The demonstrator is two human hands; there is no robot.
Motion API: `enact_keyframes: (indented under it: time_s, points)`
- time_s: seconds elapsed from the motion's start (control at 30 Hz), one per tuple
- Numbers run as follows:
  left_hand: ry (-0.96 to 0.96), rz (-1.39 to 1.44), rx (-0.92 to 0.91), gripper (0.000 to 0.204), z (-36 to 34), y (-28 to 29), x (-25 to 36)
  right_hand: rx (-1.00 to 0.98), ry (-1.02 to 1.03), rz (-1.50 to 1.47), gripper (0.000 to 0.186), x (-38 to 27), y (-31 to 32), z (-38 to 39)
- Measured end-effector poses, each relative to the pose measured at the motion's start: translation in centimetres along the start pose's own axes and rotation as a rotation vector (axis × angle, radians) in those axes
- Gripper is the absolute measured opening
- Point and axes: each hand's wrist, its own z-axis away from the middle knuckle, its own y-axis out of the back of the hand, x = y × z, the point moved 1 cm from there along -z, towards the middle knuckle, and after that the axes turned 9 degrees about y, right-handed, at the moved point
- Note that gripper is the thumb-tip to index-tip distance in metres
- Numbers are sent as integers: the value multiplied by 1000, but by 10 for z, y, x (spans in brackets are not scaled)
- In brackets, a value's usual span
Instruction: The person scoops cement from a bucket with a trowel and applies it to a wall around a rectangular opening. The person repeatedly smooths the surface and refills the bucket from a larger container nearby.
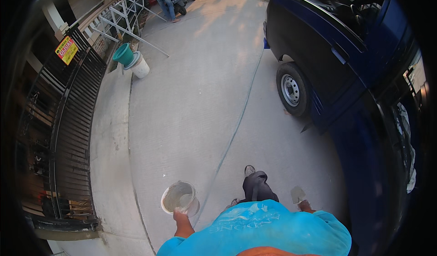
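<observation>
A white bucket (195, 207) hangs at my left side, its inner wall smeared with grey residue and something pale inside. My left hand (180, 212) is closed at the near edge of its rim, the fingers partly hidden. On my right, by the sleeve, my right hand (306, 206) is closed round the handle of a trowel (297, 194). The trowel's flat grey blade points forward, much the same colour as the concrete. The handle itself is hidden in my grip.
A dark blue pickup truck (318, 42) stands close on my right. A hose or cord (241, 112) runs along the concrete road. At the left are a black gate (75, 119), a green tub (123, 54), a white pail (140, 69) and a white metal frame (119, 19). Ahead, a person (164, 1) stands near motorbikes.
</observation>
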Motion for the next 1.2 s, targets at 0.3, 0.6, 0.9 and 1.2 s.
enact_keyframes:
  time_s: [0.3, 0.6, 0.9, 1.2]
  points:
    - [-89, -193, -173, 56, -188, -260, 147, 6, 121, -35, 46, -291, 217, -118]
    - [105, 140, -75, 55, -324, -504, 299, 390, 726, 43, 58, -858, 630, -138]
    - [-54, -540, -264, 57, -495, -839, 522, 274, 671, -82, 62, -1081, 831, -200]
    - [176, -23, -151, 63, -648, -1265, 719, 198, 431, -494, 68, -1227, 1008, -352]
